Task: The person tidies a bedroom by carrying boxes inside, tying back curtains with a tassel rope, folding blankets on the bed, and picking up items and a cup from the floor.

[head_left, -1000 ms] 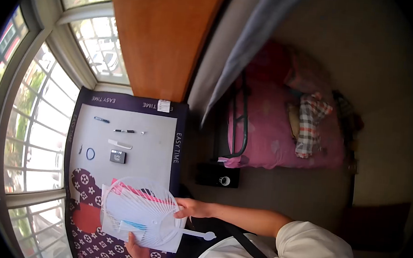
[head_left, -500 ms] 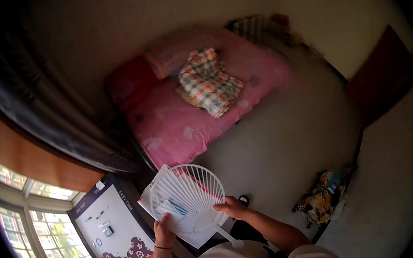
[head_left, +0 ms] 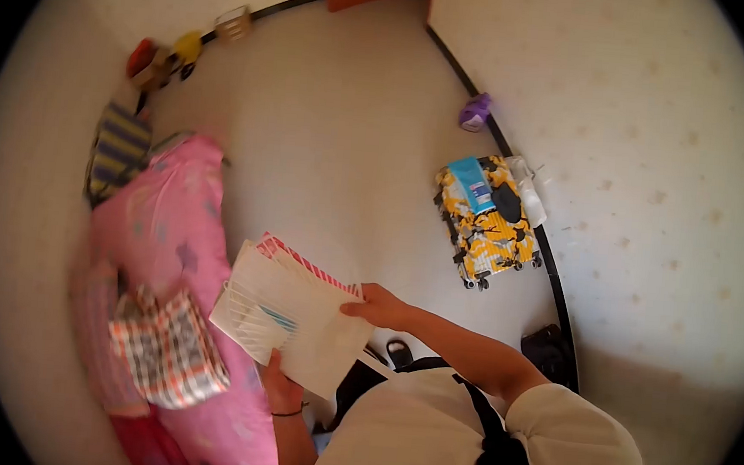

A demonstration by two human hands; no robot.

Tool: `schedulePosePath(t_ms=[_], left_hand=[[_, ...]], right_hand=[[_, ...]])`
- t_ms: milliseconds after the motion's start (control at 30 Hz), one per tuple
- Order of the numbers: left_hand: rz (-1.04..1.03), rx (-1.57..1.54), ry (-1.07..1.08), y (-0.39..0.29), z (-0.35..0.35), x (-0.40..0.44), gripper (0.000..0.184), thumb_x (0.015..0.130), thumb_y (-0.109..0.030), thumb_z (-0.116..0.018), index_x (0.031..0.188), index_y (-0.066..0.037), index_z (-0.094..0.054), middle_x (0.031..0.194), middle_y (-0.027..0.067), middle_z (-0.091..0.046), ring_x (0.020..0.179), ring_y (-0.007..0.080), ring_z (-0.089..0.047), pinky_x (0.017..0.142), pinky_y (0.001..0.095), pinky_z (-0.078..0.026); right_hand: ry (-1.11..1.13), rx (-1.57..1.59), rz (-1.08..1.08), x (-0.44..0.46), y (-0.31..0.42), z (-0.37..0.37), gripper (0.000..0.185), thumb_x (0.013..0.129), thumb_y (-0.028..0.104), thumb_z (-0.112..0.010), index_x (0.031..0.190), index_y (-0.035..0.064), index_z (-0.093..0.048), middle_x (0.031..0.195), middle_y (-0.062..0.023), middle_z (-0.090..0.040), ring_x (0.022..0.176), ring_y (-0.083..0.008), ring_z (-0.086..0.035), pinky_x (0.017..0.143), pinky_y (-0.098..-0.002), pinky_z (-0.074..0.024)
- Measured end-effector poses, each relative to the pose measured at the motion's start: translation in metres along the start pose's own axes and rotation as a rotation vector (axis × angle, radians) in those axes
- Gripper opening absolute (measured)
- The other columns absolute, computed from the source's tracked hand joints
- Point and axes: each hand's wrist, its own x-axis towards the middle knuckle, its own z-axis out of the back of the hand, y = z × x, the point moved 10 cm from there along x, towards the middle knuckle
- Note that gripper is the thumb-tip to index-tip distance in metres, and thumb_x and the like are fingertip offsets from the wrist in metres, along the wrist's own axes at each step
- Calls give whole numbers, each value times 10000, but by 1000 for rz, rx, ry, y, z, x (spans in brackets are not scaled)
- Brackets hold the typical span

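A white ribbed fan frame (head_left: 247, 314) lies over a stack of white papers (head_left: 324, 338) in front of my body. The ribs blend into the white, so the fan's outline is hard to follow. A blue patch (head_left: 278, 318) shows between the ribs, and a red-and-white striped edge (head_left: 309, 261) runs along the far side. My left hand (head_left: 283, 385) is closed on the near edge of the stack, thumb on top. Over on the right edge, my right hand (head_left: 377, 307) pinches the fan and papers, its thumb on top and its other fingers partly hidden.
To the left is a bed with a pink sheet (head_left: 177, 208) and a checked cloth (head_left: 172, 352). A yellow-and-black suitcase (head_left: 489, 242) lies by the right wall, with a blue packet (head_left: 470, 183) on it. Nearby are a purple bag (head_left: 475, 112), a dark bag (head_left: 546, 351) and a slipper (head_left: 398, 353).
My view has turned right, bringing the suitcase and right wall nearer the middle. The window and white desk have left view. Both hands still hold the fan and papers.
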Motion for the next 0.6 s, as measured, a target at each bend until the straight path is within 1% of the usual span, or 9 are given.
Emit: schedulePosePath(t_ms=[67, 100, 167, 200, 300, 333, 400, 533, 600], left_hand=[[71, 14, 64, 1, -38, 80, 569, 956, -139, -544, 1460, -2, -320, 1420, 169, -463, 1287, 352, -470, 1078, 490, -413], [88, 20, 113, -9, -67, 125, 554, 963, -121, -527, 1462, -6, -315, 1419, 167, -463, 1284, 355, -472, 1081, 498, -408], [112, 34, 193, -18, -115, 231, 540, 964, -108, -515, 1460, -15, -322, 1413, 167, -467, 1277, 355, -480, 1082, 497, -408], [105, 39, 257, -15, -163, 282, 533, 965, -102, -509, 1459, -19, -326, 1410, 167, -470, 1273, 354, -484, 1082, 497, -408], [266, 4, 317, -15, -240, 411, 525, 962, -69, -491, 1460, -31, -328, 1407, 157, -472, 1284, 349, -473, 1081, 501, -408], [298, 15, 320, -16, -272, 453, 518, 959, -57, -489, 1453, -32, -337, 1402, 150, -475, 1284, 342, -475, 1083, 495, -406], [379, 56, 304, -15, -328, 529, 506, 952, -33, -487, 1440, -34, -354, 1392, 136, -481, 1283, 329, -477, 1086, 483, -402], [503, 77, 310, -4, -440, 709, 508, 950, -8, -470, 1442, -49, -348, 1384, 142, -488, 1270, 338, -489, 1075, 497, -413], [510, 112, 302, 12, -492, 796, 515, 948, -2, -469, 1445, -56, -344, 1383, 140, -489, 1265, 340, -493, 1068, 504, -418]], right_hand=[[-34, 12, 6, 45, 37, 42, 360, 929, 170, -639, 1248, 7, -601, 1124, -70, -666, 1026, -168, -604, 937, -340, -469], [-50, 94, -9, 76, 55, 60, 371, 925, 169, -642, 1254, 3, -597, 1175, -80, -649, 1050, -169, -600, 937, -338, -474], [-164, 119, 75, 145, 93, 111, 414, 935, 224, -624, 1288, 16, -566, 1181, -99, -645, 1032, -184, -620, 923, -348, -491], [-223, 120, 146, 165, 126, 156, 435, 940, 251, -615, 1305, 22, -551, 1184, -109, -643, 1023, -191, -630, 917, -353, -500], [-428, 653, -11, 212, 172, 238, 527, 959, 336, -583, 1389, 55, -465, 1194, -130, -629, 999, -227, -650, 867, -389, -539], [-451, 667, 1, 229, 186, 273, 546, 961, 354, -577, 1404, 64, -442, 1187, -143, -629, 988, -244, -655, 849, -399, -545], [-497, 720, 1, 258, 182, 339, 585, 964, 388, -566, 1432, 81, -398, 1172, -169, -628, 965, -277, -665, 814, -419, -557], [-832, 706, -71, 313, 156, 476, 516, 936, 445, -579, 1308, 95, -509, 1069, -157, -665, 846, -262, -679, 751, -401, -572], [-966, 780, -269, 349, 119, 540, 447, 918, 423, -603, 1201, 79, -573, 989, -148, -681, 784, -252, -677, 712, -388, -573]])
